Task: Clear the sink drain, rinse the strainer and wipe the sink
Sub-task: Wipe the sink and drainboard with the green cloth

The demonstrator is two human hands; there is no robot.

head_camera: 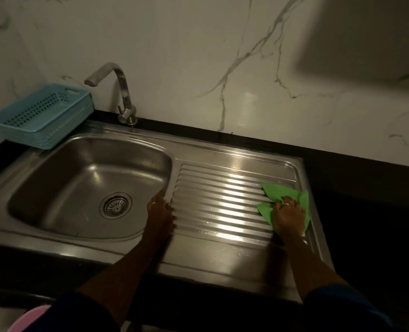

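A stainless steel sink [83,149] fills the left half of the unit, with a round strainer [115,206] seated in its drain. To its right lies the ribbed drainboard [220,197]. My right hand [288,215] presses a crumpled green cloth [274,190] flat on the drainboard's right end. My left hand [160,212] rests on the ridge between basin and drainboard, fingers spread, holding nothing. No water runs from the chrome tap [124,92] behind the basin.
A stack of blue perforated baskets [42,116] stands at the sink's back left corner. Black countertop [357,178] surrounds the unit, with a marble wall behind. A pink object [31,317] shows at the bottom left edge.
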